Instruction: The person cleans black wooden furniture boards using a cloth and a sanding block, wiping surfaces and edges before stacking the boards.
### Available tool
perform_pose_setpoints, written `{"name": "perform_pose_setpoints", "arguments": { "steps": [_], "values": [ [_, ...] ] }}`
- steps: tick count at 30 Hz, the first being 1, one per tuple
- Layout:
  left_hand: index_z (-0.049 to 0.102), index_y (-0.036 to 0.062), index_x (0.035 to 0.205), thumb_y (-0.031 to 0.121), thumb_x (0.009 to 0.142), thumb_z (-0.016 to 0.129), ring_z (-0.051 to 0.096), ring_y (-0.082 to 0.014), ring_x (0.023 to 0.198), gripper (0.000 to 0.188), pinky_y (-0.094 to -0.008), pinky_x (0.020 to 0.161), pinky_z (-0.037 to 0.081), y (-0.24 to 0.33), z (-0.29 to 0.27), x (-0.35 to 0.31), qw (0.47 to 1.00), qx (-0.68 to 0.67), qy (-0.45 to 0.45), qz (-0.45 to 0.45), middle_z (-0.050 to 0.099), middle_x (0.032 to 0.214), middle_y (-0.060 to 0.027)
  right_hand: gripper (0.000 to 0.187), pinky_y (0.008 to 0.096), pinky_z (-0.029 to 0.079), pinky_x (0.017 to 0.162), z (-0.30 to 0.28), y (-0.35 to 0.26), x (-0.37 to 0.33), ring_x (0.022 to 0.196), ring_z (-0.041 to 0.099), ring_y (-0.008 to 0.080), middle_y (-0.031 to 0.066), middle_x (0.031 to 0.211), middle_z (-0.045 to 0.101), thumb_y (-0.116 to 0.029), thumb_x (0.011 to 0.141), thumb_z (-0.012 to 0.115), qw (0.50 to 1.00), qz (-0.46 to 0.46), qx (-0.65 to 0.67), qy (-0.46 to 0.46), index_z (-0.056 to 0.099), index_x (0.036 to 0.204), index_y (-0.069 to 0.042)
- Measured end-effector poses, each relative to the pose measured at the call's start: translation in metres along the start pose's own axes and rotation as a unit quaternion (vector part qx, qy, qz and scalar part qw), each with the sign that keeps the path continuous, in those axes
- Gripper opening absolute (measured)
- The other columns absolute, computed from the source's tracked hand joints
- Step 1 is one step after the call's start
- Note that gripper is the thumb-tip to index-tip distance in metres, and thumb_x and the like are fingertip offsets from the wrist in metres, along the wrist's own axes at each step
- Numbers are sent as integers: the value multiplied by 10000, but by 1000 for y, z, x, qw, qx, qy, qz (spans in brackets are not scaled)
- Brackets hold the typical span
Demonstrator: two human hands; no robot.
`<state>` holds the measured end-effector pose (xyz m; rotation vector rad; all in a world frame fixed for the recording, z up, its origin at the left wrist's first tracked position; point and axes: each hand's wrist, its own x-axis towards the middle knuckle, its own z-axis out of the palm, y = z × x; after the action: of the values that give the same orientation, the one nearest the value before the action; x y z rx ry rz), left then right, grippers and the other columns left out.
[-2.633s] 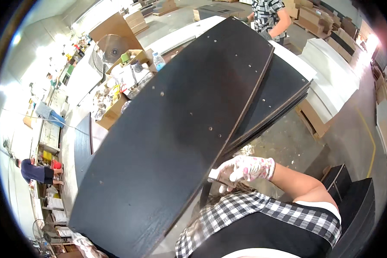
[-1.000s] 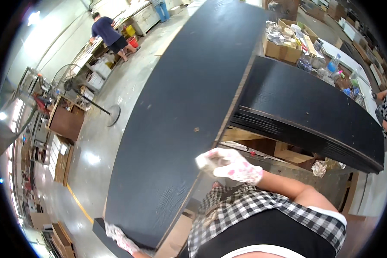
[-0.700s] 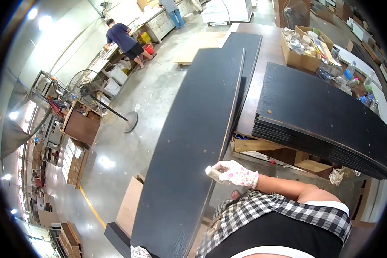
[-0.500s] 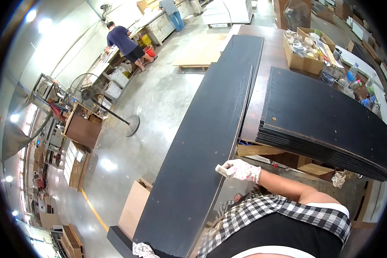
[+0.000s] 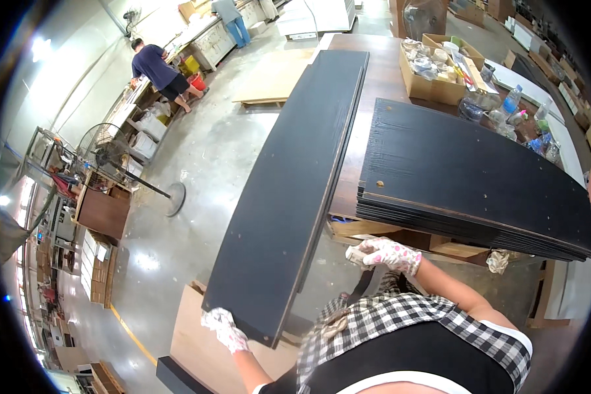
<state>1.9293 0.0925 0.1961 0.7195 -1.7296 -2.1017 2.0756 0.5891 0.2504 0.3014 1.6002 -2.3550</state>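
Observation:
A long black board [image 5: 276,190] runs from near me out to the far end of the brown work table. My left hand [image 5: 226,330], in a white patterned glove, grips the board's near left corner, its fingers partly hidden. Another black board edge shows beneath, along the right side. To the right of the board, clear of its edge, my gloved right hand [image 5: 389,255] is closed round a small pale block [image 5: 356,256]. Beyond that hand lies a stack of black boards [image 5: 466,171] with curved outer edges.
Cardboard boxes of jars and cups [image 5: 433,79] and several plastic bottles [image 5: 511,102] stand at the back right. A brown cardboard panel [image 5: 190,315] lies below the board's near end. A pedestal fan [image 5: 175,199] stands on the left; two people are at far benches.
My left hand has come further into view with the board's near end, which has shifted away from me. My right hand has left the board's edge, still holding the pale block.

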Motion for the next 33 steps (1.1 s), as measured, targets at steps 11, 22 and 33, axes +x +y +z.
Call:
{"name": "perform_pose_setpoints", "arguments": {
  "steps": [11,22,33],
  "values": [
    [401,73,1475,162,1043,494,623,-192,1065,451,-320,954,515,-23,117,-20,998,-54,3,-27,605,1262,-97,568,369,523,925,-25,-46,-128,1100,637,235,168,1268,630,-232,804,761,996,-42,29,76,593,1291,6],
    [595,60,976,-25,926,605,615,-106,802,99,-232,693,517,-43,162,-9,991,72,-51,100,647,943,-19,627,406,554,894,-56,-139,-206,1078,672,316,292,1285,591,-274,791,810,970,-223,-21,96,577,1240,97],
    [671,41,1108,329,974,538,633,-253,965,344,-322,836,501,-19,124,77,547,698,-216,409,688,1056,-114,716,365,578,827,-106,-154,-170,1013,698,308,279,1265,610,-395,751,823,948,-253,-75,179,580,1257,49]
  ]
}}
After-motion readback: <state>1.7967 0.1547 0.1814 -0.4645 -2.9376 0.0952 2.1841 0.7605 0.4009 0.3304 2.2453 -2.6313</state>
